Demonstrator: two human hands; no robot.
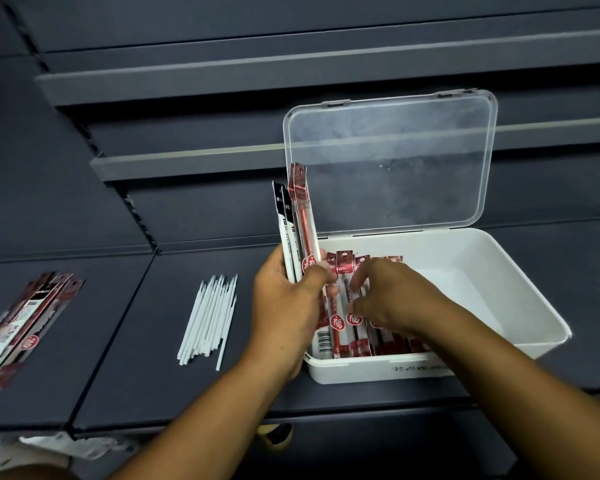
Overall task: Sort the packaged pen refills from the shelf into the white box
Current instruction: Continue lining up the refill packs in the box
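The white box (478, 258) stands on the dark shelf with its clear lid (392, 164) propped upright. Several red packaged refills (343, 296) lie side by side in its left half. My left hand (288, 303), at the box's left edge, grips a small upright bundle of packaged refills (297, 220), red and black-and-white ones. Inside the box, my right hand (392, 296) rests on the lying packs, fingertips pinched on one of them. Another heap of packaged refills (25, 327) lies at the shelf's far left.
Between the far-left heap and the box lies a bunch of bare white refill tubes (210, 322). The dark shelf (125, 358) has a front edge close to me. More dark shelves (194, 161) rise behind. The box's right half shows bare white floor.
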